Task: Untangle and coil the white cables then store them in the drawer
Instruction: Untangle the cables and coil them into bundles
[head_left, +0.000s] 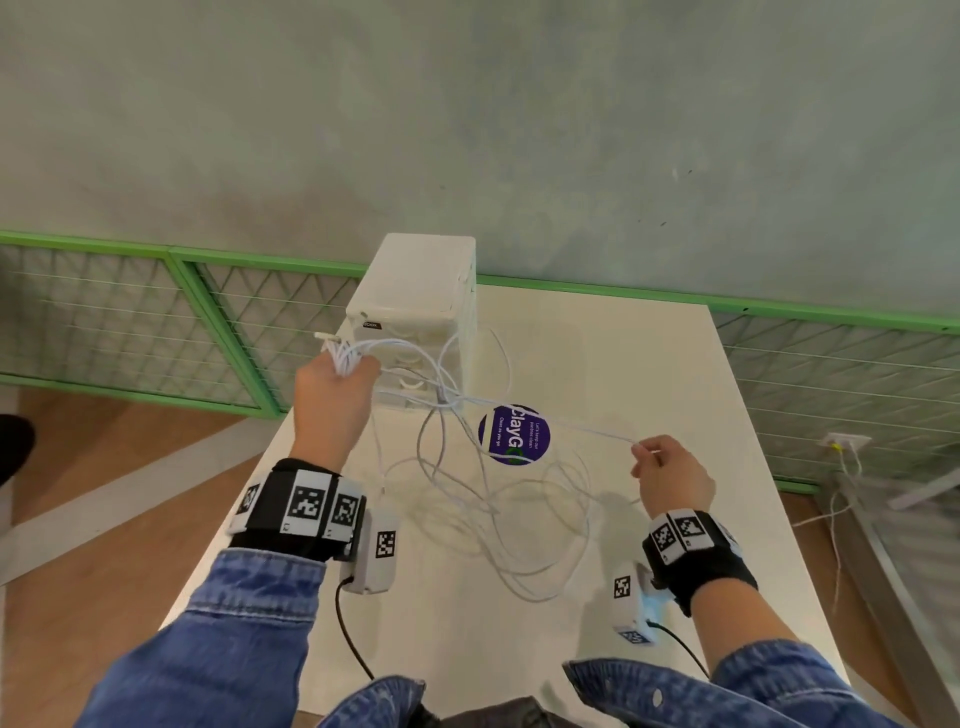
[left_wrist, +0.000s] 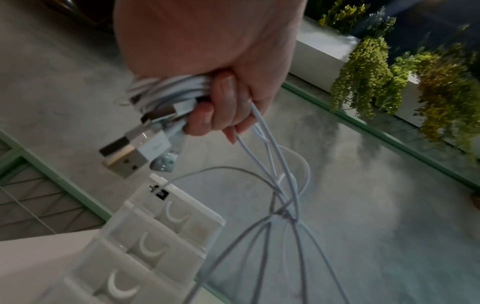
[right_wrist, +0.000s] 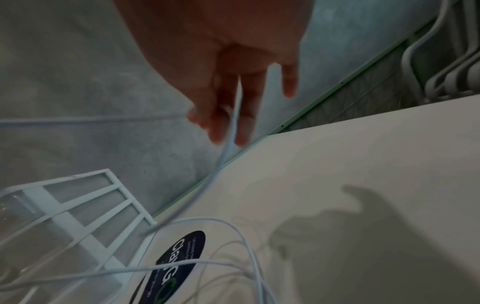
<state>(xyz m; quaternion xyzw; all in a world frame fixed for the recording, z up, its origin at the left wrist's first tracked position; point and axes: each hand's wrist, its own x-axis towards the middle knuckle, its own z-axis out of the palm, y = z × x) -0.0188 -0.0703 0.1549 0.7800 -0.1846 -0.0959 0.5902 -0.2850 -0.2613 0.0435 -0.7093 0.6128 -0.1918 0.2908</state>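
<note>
My left hand (head_left: 340, 371) is raised in front of the white drawer unit (head_left: 415, 291) and grips a bundle of white cables (left_wrist: 166, 92) with USB plugs (left_wrist: 130, 156) sticking out past the fingers. From that fist several strands run down to a knot (head_left: 441, 397) and into loose loops (head_left: 519, 519) on the white table (head_left: 675, 374). My right hand (head_left: 649, 457) pinches one strand (right_wrist: 235, 123) stretched taut from the knot toward the right. The unit's three drawers (left_wrist: 155, 246) with crescent handles look closed.
A round purple sticker (head_left: 514, 435) lies on the table under the cables, right of the drawer unit. A green-framed mesh railing (head_left: 171, 312) runs behind the table. Further cables hang from a wall socket (head_left: 844, 444) at the right.
</note>
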